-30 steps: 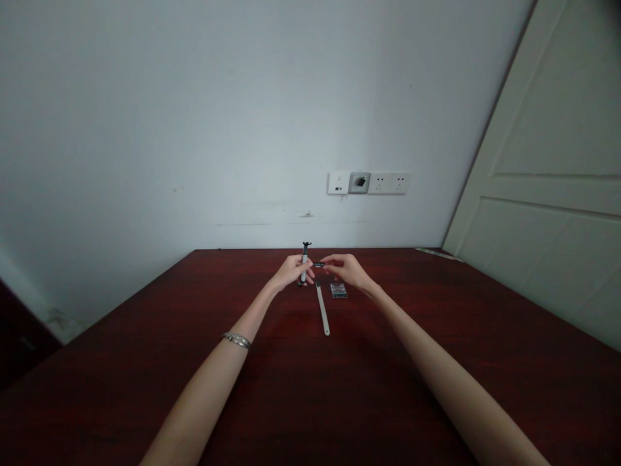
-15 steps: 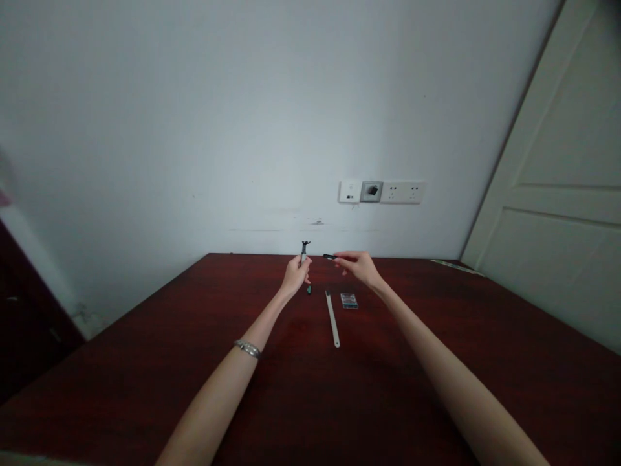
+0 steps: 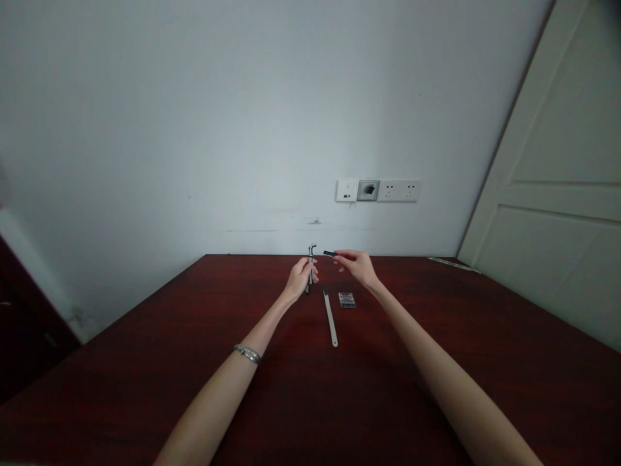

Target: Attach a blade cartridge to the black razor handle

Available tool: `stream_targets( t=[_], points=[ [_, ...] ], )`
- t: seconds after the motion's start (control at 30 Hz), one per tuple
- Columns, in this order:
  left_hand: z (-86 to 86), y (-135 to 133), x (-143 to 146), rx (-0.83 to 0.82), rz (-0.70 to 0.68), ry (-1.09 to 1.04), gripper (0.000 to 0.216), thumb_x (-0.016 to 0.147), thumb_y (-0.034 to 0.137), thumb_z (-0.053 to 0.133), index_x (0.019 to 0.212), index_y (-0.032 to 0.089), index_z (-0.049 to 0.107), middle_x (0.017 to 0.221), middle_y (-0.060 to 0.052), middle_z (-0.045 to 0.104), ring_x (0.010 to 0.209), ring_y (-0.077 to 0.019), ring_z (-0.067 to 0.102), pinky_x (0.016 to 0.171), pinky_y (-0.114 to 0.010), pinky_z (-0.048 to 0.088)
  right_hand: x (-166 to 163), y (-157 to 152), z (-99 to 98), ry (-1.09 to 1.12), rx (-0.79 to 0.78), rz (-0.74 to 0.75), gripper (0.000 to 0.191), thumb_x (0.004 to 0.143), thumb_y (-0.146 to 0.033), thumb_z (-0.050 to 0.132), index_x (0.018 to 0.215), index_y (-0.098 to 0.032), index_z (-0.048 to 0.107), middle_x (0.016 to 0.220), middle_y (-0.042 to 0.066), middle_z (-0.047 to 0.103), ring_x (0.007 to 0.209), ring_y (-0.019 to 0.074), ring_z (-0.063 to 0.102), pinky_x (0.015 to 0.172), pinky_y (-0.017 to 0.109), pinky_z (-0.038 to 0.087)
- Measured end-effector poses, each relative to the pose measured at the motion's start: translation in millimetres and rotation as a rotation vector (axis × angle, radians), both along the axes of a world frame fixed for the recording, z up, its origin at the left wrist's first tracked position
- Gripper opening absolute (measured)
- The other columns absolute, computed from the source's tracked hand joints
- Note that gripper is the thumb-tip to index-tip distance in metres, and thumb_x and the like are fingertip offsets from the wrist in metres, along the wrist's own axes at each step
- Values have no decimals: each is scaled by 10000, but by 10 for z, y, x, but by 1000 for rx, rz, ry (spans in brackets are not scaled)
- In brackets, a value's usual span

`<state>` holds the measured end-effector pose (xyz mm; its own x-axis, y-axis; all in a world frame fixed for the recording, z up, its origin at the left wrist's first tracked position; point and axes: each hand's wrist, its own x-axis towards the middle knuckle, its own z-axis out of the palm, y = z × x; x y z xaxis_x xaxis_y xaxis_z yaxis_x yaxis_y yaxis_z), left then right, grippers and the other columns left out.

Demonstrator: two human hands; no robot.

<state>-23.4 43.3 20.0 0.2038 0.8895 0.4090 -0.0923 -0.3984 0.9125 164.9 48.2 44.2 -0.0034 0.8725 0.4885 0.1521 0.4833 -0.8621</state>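
My left hand [image 3: 299, 279] is closed around a slim razor handle [image 3: 311, 266], grey and black, held upright with its angled head above the fingers. Just to the right, my right hand [image 3: 356, 264] pinches a small flat black bar [image 3: 329, 253] between thumb and fingers. A short gap separates the bar from the razor's head. Below the hands, a long pale flat stick [image 3: 330, 323] with a dark tip lies on the table. Beside it rests a small clear plastic case [image 3: 347, 299]; its contents are too small to name. A little green piece [image 3: 307, 289] shows under my left hand.
The dark red table [image 3: 272, 401] reaches back to a pale wall [image 3: 242, 129]. Sockets and switches [image 3: 398, 190] are set in the wall above its far edge. A white panelled door [image 3: 557, 194] stands at the right, and a narrow strip [image 3: 453, 265] lies near the table's back right corner.
My left hand has turned the razor handle, so its head now shows side-on, and moved slightly right. My right hand keeps its pinch on the black bar. The view has shifted a little.
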Motion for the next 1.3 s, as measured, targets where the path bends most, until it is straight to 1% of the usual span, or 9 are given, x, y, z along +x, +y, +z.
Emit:
stream_targets(
  t=[0.13,0.27,0.4,0.6,1.0,1.3],
  points=[
    [-86,-47,88,84,-11,42,230,811,341,531,903,131,505,726,-27,613,556,-109,607,515,-207,451,-9,-24,30,5,2,7,373,662,-365,680,916,-92,686,716,73,705,464,99,574,463,224,491],
    [-165,-125,180,110,-40,43,210,783,318,569,853,131,503,695,-19,614,573,-130,624,560,-249,496,-8,-34,42,10,5,0,367,663,-362,680,916,-98,690,714,72,706,458,102,580,461,223,490],
    [-207,-199,246,112,-47,69,183,768,291,585,831,138,507,678,-8,610,586,-131,628,572,-256,515,-12,-36,45,5,18,16,371,662,-382,681,910,-106,696,736,81,709,483,117,597,481,241,507],
    [-210,-256,279,130,-34,103,145,768,258,584,811,142,509,692,-11,617,608,-134,637,595,-260,528,-18,-52,60,13,12,48,383,652,-378,679,915,-101,698,778,92,714,493,120,601,473,239,498],
    [-236,-223,281,154,-17,111,133,773,246,575,833,149,506,730,-20,631,638,-145,646,616,-272,534,-28,-40,31,22,1,89,349,654,-336,675,917,-108,703,784,84,712,453,102,586,462,220,468],
    [-236,-223,283,156,-3,116,132,776,255,570,822,153,500,707,-14,626,616,-144,643,597,-260,522,-38,-39,39,42,20,109,348,638,-353,687,891,-114,710,766,81,711,514,128,603,497,256,517]
  ],
)
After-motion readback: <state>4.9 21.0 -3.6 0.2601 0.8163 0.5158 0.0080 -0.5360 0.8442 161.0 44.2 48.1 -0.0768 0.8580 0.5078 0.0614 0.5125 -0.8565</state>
